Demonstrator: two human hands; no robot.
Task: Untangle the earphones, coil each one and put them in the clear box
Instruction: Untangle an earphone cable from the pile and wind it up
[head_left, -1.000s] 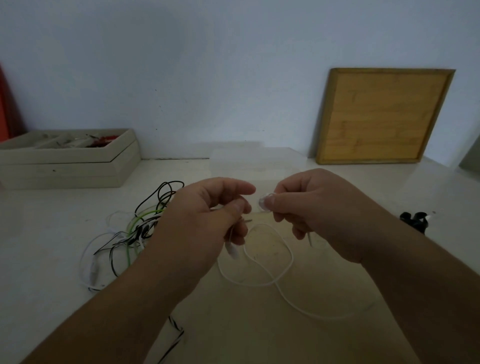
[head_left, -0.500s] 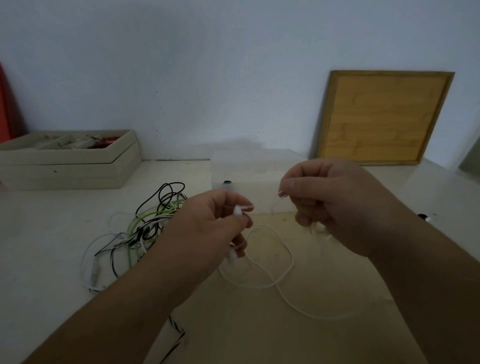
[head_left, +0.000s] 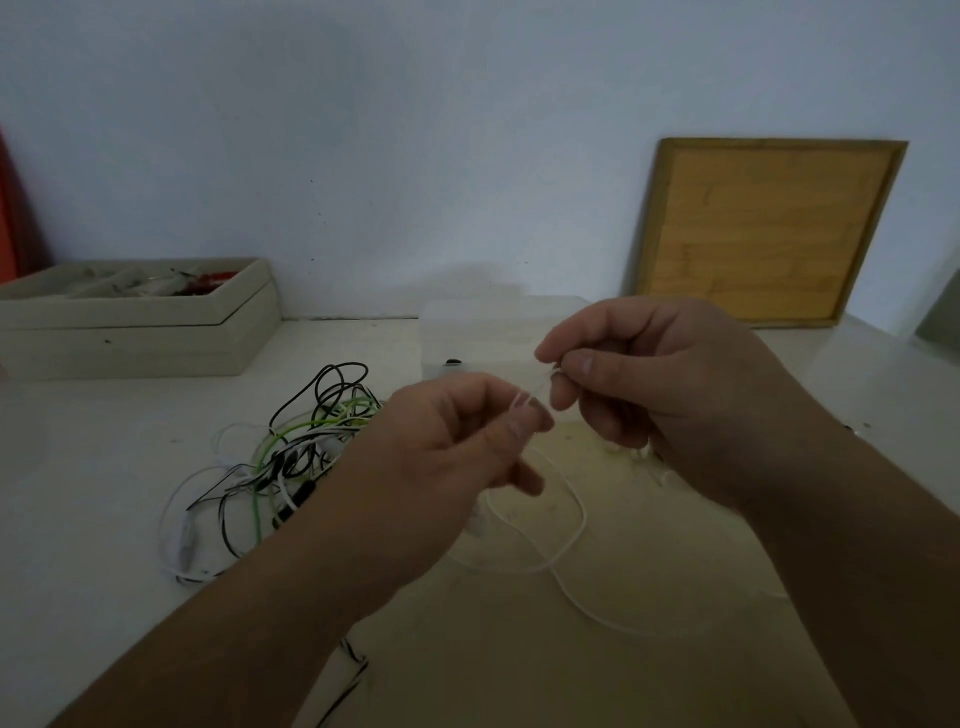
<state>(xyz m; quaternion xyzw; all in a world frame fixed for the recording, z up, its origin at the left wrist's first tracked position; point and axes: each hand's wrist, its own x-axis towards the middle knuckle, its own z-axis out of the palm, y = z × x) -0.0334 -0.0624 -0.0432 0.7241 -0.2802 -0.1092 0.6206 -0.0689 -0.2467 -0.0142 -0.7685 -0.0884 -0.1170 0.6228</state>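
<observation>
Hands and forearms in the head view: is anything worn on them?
Nothing shows. The left hand and right hand are bare, with no gloves or rings; the left forearm and right forearm are uncovered to the frame edge, no sleeve, watch or bracelet in view.

I recorded a pale surface (head_left: 78, 467) with a yellowish patch at its centre. Items lying directly on it were as follows. Left of centre: a tangle of earphone cables (head_left: 291, 457) in black, green and white. Centre: a loop of white earphone cable (head_left: 566, 545), just beside the tangle. Rear centre: the clear box (head_left: 467, 332). Rear left: a beige tray (head_left: 130, 338), its contents too dim to identify. Rear right: a wooden board (head_left: 763, 234), tilted against the wall. Near edge: a striped cable (head_left: 353, 670), black and white.
</observation>
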